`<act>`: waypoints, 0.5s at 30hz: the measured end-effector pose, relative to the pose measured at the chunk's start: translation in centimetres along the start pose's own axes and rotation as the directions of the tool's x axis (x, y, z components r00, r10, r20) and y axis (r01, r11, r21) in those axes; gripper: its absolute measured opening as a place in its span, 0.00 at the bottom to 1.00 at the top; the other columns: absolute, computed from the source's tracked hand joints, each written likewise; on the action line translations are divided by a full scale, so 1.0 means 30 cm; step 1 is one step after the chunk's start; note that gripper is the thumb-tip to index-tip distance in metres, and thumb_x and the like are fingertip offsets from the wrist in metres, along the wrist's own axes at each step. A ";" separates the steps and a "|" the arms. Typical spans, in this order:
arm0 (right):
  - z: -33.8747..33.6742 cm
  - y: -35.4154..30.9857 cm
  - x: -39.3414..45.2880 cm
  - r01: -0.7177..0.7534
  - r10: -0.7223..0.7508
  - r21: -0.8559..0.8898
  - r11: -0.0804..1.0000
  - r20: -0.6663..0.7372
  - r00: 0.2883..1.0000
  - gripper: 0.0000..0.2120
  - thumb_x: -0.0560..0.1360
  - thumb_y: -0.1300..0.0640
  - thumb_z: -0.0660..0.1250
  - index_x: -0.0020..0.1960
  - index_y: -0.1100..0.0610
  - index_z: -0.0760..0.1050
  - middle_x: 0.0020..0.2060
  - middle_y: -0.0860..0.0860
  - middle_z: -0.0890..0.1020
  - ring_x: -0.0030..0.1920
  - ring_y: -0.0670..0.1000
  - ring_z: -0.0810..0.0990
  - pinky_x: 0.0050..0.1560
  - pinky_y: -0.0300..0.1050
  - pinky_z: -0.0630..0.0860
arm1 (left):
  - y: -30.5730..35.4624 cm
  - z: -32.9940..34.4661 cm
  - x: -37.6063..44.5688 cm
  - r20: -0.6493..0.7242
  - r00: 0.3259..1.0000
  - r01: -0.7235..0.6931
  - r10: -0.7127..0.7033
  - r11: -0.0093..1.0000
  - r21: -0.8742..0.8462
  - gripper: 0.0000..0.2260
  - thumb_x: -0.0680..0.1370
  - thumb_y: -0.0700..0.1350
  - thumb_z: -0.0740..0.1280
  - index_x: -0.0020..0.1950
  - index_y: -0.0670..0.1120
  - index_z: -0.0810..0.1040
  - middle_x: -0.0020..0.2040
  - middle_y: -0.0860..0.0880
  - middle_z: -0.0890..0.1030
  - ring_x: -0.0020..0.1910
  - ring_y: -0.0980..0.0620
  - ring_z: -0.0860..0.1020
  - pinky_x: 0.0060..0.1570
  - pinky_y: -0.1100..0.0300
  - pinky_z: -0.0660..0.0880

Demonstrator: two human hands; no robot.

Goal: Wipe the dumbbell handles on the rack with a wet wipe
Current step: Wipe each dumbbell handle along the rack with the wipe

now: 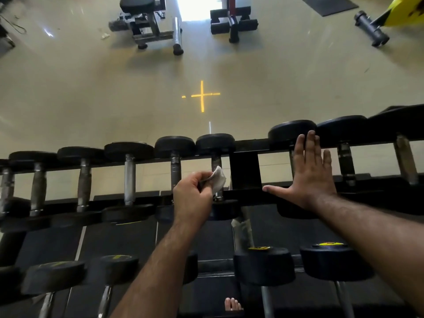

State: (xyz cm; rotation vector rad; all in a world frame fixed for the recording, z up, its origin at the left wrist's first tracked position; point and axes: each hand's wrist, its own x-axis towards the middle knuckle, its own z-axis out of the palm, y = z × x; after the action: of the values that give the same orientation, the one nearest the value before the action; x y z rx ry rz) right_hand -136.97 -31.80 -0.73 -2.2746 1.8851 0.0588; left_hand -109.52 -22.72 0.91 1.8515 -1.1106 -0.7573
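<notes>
A black dumbbell rack (244, 167) runs across the view, with several black-headed dumbbells on its top tier. My left hand (192, 193) pinches a crumpled white wet wipe (218, 180) against the metal handle (216, 162) of a dumbbell near the rack's middle post. My right hand (309, 173) lies flat with straight, spread fingers over the handle of the dumbbell (291, 131) to the right of the post, and its thumb rests on the front rail. That handle is mostly hidden by the hand.
A lower tier holds more dumbbells (263, 265) near the bottom edge. Bare toes (232, 304) show on black floor mats below. Beyond the rack lies beige floor with a yellow cross mark (202, 95), benches (149, 21) and a machine (232, 19) farther off.
</notes>
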 end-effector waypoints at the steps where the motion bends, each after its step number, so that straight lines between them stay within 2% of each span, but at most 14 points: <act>1: 0.005 0.003 -0.005 0.000 0.000 -0.005 1.000 0.007 1.000 0.77 0.59 0.10 0.59 0.83 0.56 0.23 0.82 0.56 0.23 0.83 0.56 0.26 0.85 0.67 0.42 | 0.008 0.011 -0.003 0.003 1.000 0.003 -0.003 1.000 0.000 0.10 0.78 0.38 0.74 0.57 0.50 0.87 0.49 0.57 0.87 0.49 0.61 0.84 0.51 0.61 0.84; 6: 0.008 0.005 -0.017 0.002 -0.003 0.012 1.000 0.047 0.999 0.74 0.58 0.10 0.53 0.84 0.53 0.24 0.81 0.55 0.22 0.82 0.57 0.24 0.82 0.74 0.39 | 0.047 0.040 -0.013 0.035 0.999 -0.022 0.022 1.000 -0.013 0.11 0.79 0.37 0.74 0.55 0.53 0.86 0.48 0.58 0.86 0.49 0.63 0.84 0.51 0.63 0.83; 9: 0.011 0.009 -0.010 0.045 -0.045 -0.002 0.999 0.033 0.998 0.72 0.60 0.11 0.54 0.86 0.52 0.29 0.83 0.56 0.26 0.84 0.60 0.27 0.80 0.79 0.41 | 0.055 0.051 0.008 0.029 0.999 -0.036 0.036 0.999 -0.012 0.12 0.79 0.38 0.73 0.55 0.55 0.85 0.48 0.58 0.85 0.49 0.62 0.84 0.50 0.61 0.84; 13: 0.023 0.016 -0.006 0.078 -0.078 -0.006 0.997 0.046 0.996 0.70 0.62 0.12 0.54 0.86 0.52 0.30 0.84 0.53 0.27 0.84 0.59 0.29 0.81 0.77 0.44 | 0.050 0.087 0.036 0.019 0.999 -0.049 0.049 0.998 0.034 0.11 0.79 0.38 0.73 0.57 0.51 0.86 0.48 0.57 0.85 0.48 0.60 0.84 0.50 0.60 0.84; 15: 0.026 0.019 -0.004 0.073 -0.072 -0.004 0.997 0.042 0.996 0.70 0.62 0.12 0.53 0.86 0.52 0.28 0.83 0.52 0.25 0.84 0.58 0.28 0.82 0.75 0.43 | 0.044 0.099 0.051 0.020 0.995 -0.099 0.098 0.991 0.084 0.11 0.79 0.38 0.73 0.58 0.51 0.86 0.47 0.58 0.85 0.47 0.61 0.84 0.49 0.62 0.84</act>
State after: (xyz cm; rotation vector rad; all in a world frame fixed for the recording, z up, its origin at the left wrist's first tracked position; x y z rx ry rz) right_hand -137.48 -31.65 -1.55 -2.3243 1.7825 0.1013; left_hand -111.81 -25.46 0.52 1.8487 -1.2523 -0.6782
